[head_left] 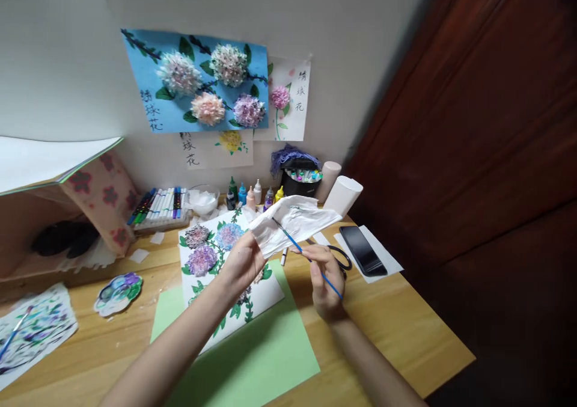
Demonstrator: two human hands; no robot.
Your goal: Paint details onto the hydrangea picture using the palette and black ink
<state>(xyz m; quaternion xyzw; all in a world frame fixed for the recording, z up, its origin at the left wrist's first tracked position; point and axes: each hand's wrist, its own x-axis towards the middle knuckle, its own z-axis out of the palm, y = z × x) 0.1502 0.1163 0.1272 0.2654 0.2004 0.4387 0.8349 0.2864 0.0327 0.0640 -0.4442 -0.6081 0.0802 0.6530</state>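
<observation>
My left hand (244, 258) is closed on the near left edge of a crumpled white tissue (293, 219), holding it up above the table. Faint dark marks show on the tissue. Pinched in my right hand (325, 281) is a thin blue paintbrush (294, 242), whose dark tip touches the tissue. Beneath my left arm lies a white sheet with hydrangea pictures (202, 260), with raised purple, blue and dark flower heads and painted green leaves. That sheet rests on a larger green paper (265, 359). My left forearm hides part of both.
Left of the sheet lie a paint palette (118, 294) and a paint-smeared paper (40, 335) with another brush. Paint bottles (250, 195) and a marker tray (162, 207) line the wall. Black-handled scissors (345, 258) and a phone (363, 250) are at right, near the table's edge.
</observation>
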